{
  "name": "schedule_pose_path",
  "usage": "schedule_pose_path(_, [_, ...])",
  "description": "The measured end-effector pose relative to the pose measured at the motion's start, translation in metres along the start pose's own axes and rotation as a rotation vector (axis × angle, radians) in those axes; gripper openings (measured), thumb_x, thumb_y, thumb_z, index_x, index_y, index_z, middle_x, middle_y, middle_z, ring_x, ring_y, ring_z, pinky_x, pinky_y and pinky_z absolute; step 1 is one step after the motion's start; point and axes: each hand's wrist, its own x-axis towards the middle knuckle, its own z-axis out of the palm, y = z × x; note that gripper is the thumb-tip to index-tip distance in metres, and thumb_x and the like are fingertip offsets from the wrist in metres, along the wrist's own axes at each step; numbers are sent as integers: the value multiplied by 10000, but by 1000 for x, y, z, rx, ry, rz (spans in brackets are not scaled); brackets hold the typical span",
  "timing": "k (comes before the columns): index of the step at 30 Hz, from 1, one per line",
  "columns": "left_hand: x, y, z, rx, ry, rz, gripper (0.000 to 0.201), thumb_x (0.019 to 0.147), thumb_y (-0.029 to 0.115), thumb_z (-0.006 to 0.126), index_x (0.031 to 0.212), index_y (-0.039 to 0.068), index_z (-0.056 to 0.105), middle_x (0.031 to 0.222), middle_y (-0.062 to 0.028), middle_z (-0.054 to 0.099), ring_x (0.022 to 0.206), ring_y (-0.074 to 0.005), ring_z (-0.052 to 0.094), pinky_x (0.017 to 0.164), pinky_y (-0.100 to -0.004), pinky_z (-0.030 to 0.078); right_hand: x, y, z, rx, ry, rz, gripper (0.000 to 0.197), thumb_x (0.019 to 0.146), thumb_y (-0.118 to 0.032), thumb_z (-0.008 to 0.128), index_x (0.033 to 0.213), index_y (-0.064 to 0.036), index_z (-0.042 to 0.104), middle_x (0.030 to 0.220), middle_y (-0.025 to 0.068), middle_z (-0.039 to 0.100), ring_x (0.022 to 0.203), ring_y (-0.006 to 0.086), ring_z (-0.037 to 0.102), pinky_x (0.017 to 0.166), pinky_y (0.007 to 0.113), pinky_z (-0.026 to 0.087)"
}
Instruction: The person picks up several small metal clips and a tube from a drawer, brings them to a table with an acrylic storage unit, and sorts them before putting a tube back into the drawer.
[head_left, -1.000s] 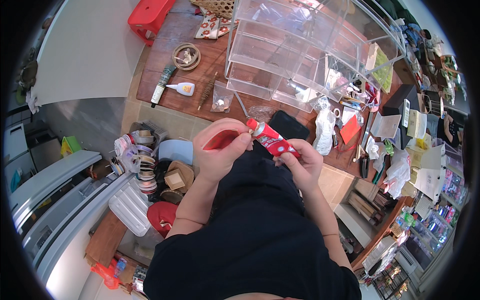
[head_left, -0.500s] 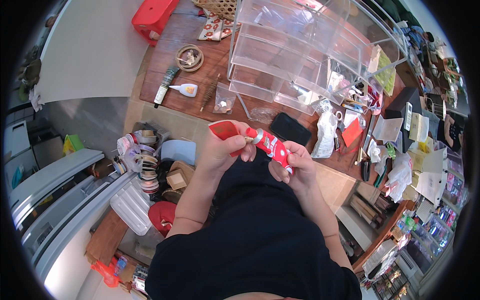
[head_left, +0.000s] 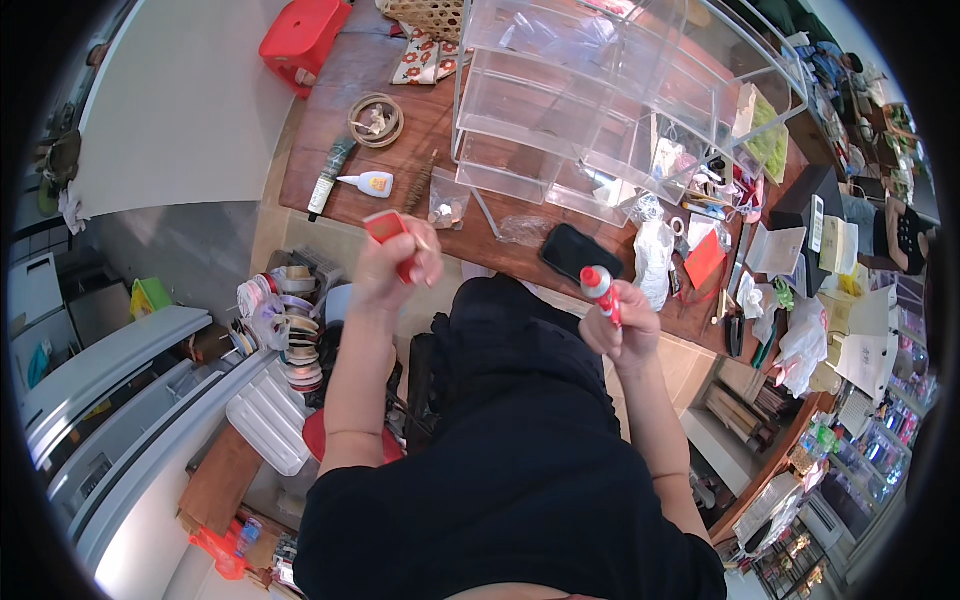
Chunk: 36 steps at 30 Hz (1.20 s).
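Observation:
My left hand [head_left: 392,268] is closed on a flat red piece [head_left: 384,225] that looks like folded card or a small packet; a thin, pale stick-like bit [head_left: 421,242] shows by its fingertips. Over on the right, my right hand [head_left: 630,325] grips a red-and-white squeeze tube [head_left: 603,290], its red-capped end pointing up and away. The two hands are well apart, just short of the table's near edge. Closest to the right hand on the table lies a black phone [head_left: 580,252]. Beyond the left hand lie a small white glue bottle [head_left: 375,184] and a dark green tube [head_left: 331,178].
The wooden table [head_left: 310,150] carries clear plastic drawers [head_left: 515,165], a tape roll [head_left: 376,120], a small clear bag [head_left: 448,205] and a red paper [head_left: 706,258]. Ribbon spools [head_left: 300,340] are stacked at my left. A red stool [head_left: 300,35] stands beyond the table's left corner.
My hands have drawn apart: the left moved left with the red piece, the right moved right with the tube. The tube's capped end now points away from me instead of toward the left hand.

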Motion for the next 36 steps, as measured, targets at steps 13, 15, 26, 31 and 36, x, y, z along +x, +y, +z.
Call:
schedule_pose_path(13, [83, 9, -105, 1939, 481, 501, 162, 768, 153, 650, 845, 12, 629, 755, -143, 601, 681, -295, 599, 621, -384, 471, 1, -9, 62, -1451, 140, -460, 139, 824, -11, 606, 954, 37, 626, 757, 95, 623, 620, 156, 566, 541, 244, 424])
schedule_pose_path(15, [93, 6, -116, 2008, 466, 507, 196, 763, 159, 651, 894, 15, 626, 827, -137, 610, 746, -295, 600, 667, -389, 475, 1, -7, 63, -1510, 120, -509, 139, 815, -5, 610, 948, 31, 630, 738, 99, 619, 603, 173, 558, 534, 253, 415])
schedule_pose_path(26, [94, 7, -78, 1963, 260, 510, 537, 723, 134, 671, 1219, 24, 497, 1167, -156, 531, 1106, -325, 483, 969, -400, 375, -19, -7, 53, -1416, 257, -469, 164, 867, -15, 561, 1005, 60, 609, 829, 112, 613, 707, 132, 586, 598, 223, 467])
schedule_pose_path(31, [61, 71, -131, 1827, 775, 755, 342, 776, 135, 644, 1096, 27, 588, 1084, -115, 586, 1031, -280, 531, 905, -401, 406, -38, 7, 44, -1270, 432, -492, 186, 829, 0, 598, 1009, 45, 621, 819, 103, 635, 678, 135, 595, 605, 238, 470])
schedule_pose_path(36, [28, 93, -203, 2243, 843, 305, 438, 700, 220, 706, 1084, 41, 594, 994, -170, 596, 980, -322, 544, 884, -415, 415, -51, 14, 26, -1014, 543, -451, 224, 864, -3, 550, 1078, 60, 568, 907, 114, 619, 717, 129, 602, 625, 224, 495])
